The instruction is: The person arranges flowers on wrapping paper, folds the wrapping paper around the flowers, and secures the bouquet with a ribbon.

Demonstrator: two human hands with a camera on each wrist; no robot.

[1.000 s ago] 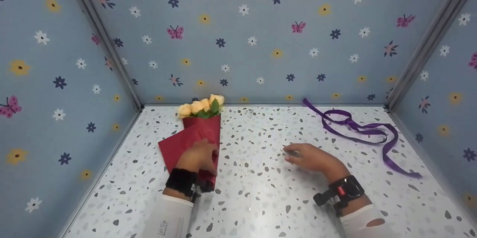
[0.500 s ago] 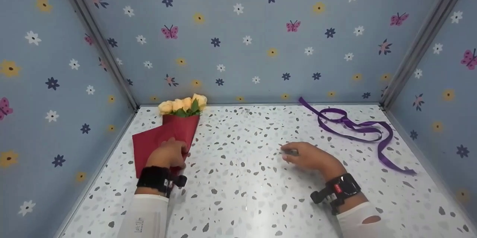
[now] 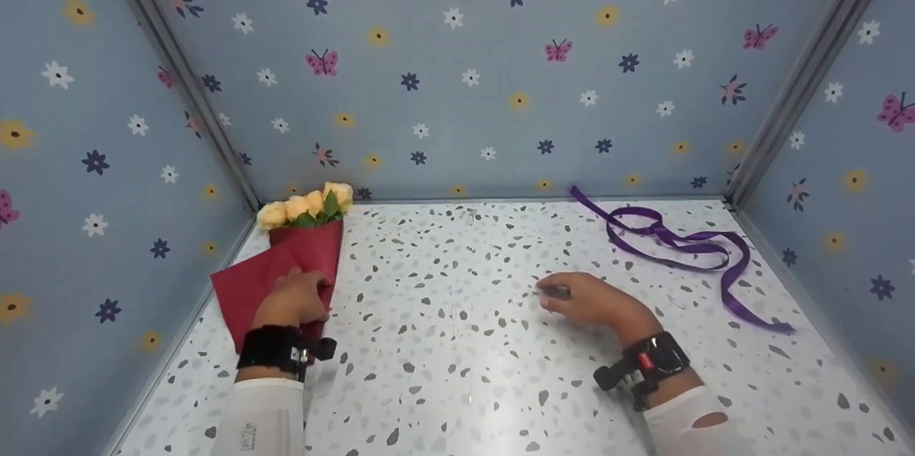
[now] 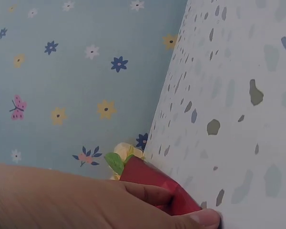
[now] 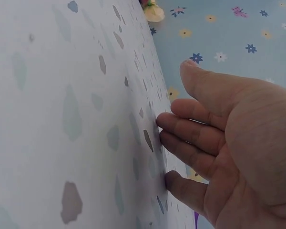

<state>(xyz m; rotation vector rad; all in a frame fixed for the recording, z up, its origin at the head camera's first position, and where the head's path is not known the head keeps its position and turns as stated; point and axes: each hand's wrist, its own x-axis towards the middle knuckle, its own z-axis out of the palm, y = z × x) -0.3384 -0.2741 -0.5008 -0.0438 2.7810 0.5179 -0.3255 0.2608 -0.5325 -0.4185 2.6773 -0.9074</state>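
A bouquet of pale yellow roses (image 3: 304,207), wrapped in dark red paper (image 3: 246,283), lies at the left of the speckled tabletop. My left hand (image 3: 294,297) grips the wrapped part, its thumb and fingers around the paper's right edge. In the left wrist view the red wrap (image 4: 150,179) shows between thumb and fingers; the stems are hidden. My right hand (image 3: 597,299) rests on the table right of centre, fingers relaxed and holding nothing. Beyond it lies a loose purple ribbon (image 3: 665,238), apart from the hand.
A blue flower-patterned wall (image 3: 429,106) stands along the back of the speckled table (image 3: 443,370). Similar side walls rise at left (image 3: 93,191) and right (image 3: 851,141). The roses lie close to the back left corner.
My left hand has slid the bouquet to the left along the table, toward the left wall. The right hand and the ribbon have stayed in place; the view has shifted slightly.
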